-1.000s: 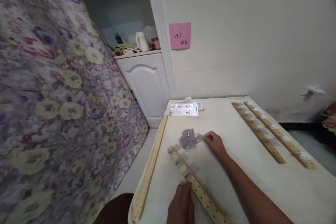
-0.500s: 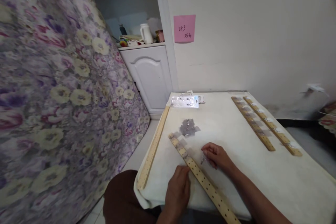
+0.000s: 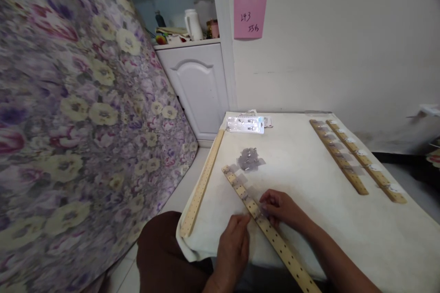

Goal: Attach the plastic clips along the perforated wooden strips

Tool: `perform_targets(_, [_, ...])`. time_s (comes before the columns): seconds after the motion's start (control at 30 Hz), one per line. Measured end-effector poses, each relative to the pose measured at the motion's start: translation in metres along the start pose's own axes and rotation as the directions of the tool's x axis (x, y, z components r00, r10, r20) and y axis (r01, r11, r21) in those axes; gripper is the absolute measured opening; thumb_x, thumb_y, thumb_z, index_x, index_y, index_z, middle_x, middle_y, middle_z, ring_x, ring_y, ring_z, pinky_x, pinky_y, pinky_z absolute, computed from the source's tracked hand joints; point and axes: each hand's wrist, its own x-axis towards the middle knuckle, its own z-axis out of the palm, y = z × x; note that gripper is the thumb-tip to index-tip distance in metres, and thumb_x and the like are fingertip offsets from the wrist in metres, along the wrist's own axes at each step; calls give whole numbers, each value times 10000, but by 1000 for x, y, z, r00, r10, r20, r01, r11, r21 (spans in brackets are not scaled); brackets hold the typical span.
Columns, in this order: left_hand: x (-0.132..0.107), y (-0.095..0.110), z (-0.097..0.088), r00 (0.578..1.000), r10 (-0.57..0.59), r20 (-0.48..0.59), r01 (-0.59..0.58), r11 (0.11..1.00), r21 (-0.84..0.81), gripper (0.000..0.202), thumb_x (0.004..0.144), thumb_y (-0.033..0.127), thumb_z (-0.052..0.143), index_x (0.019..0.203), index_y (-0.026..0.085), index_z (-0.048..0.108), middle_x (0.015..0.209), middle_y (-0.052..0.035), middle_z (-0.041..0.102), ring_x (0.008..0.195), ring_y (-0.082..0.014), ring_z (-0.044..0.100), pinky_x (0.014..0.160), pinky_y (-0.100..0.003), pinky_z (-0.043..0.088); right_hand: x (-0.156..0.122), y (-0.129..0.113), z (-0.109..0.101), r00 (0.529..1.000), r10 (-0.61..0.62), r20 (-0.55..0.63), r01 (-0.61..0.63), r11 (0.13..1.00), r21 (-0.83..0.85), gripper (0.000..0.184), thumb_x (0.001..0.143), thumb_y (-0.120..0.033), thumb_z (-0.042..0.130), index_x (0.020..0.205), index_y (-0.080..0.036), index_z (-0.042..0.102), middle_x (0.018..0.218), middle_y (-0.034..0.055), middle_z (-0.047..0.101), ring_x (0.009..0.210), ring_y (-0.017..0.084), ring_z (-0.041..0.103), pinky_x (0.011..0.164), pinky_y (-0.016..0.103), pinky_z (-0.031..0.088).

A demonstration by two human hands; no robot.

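The perforated wooden strip slanted across the table between the two sets of fingers, its near end running past them and out of view toward the person. The fingers of the left hand were bunched and closed on the strip's left edge; how far they reached beneath it could not be told. Just across the strip from them, the fingers of the right hand were drawn together on a translucent plastic tag at the right edge, their exact grip partly hidden. Beyond both sets of fingers, more translucent tags were fixed along the strip's far part, and just past its far end lay a pile of clip tags, overlapping, with small metal clips among them. Farther ahead of the fingers, a clear blister pack lay near the table's far edge. Well to the left of the fingers, a bare perforated wooden strip ran along the table's side. Well to their right lay two strips side by side: the nearer strip carried translucent tags, the outer strip white ones. Ahead, above the table, a pink note was on the wall.
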Motion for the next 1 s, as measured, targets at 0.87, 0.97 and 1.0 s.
perform_targets(0.87, [3, 1, 2, 998, 37, 53, -43, 993, 111, 443, 863, 54, 352, 1260, 203, 483, 964, -85, 556, 886, -162, 552, 755, -293, 516, 1, -3, 5, 999, -4, -44, 1, 998, -66, 84, 777, -245, 559, 838, -194, 532, 554, -74, 542, 376, 68, 502, 364, 173, 387])
perform_targets(0.97, [3, 0, 2, 998, 39, 53, -45, 992, 115, 451, 860, 50, 356, 1265, 201, 482, 961, -86, 555, 883, -162, 552, 752, -289, 514, 0, -4, 6, 999, -11, -43, 8, 996, -85, 86, 782, -248, 559, 842, -191, 537, 559, -69, 543, 386, 68, 504, 367, 170, 389])
perform_targets(1.0, [3, 0, 2, 998, 41, 51, -46, 992, 117, 452, 858, 51, 362, 1267, 201, 483, 956, -86, 556, 882, -163, 553, 750, -287, 514, 0, -4, 5, 999, -15, -45, 10, 996, -89, 86, 785, -250, 558, 843, -189, 538, 559, -68, 542, 385, 67, 502, 368, 170, 387])
